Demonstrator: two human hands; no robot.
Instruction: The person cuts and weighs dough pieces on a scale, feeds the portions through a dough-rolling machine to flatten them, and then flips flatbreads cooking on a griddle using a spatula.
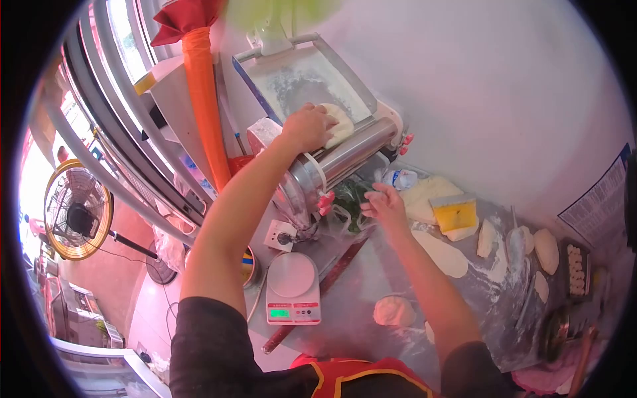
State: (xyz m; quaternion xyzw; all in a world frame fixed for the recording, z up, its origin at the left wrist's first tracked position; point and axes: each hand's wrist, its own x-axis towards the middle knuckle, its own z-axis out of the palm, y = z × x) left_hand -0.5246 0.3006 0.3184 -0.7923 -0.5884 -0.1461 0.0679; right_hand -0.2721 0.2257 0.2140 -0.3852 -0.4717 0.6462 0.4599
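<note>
My left hand (308,127) reaches to the dough sheeter, its fingers curled over the edge of a pale piece of dough (341,127). That dough lies at the lower end of the floury feed tray (363,93), against the steel roller (355,147). Below the roller, my right hand (385,204) hovers with its fingers apart and slightly bent, and nothing shows in them. Close beside it is a clear plastic bag with dark green leaves (350,202). Whether the fingertips touch the bag, I cannot tell.
A digital scale (292,282) stands below the machine, near a wooden stick (345,259). On the floury table lie a dough ball (394,311), a flat dough sheet (440,253) and a yellow-handled scraper (455,214). A tray of small pieces (576,268) sits far right; a fan (78,211) stands left.
</note>
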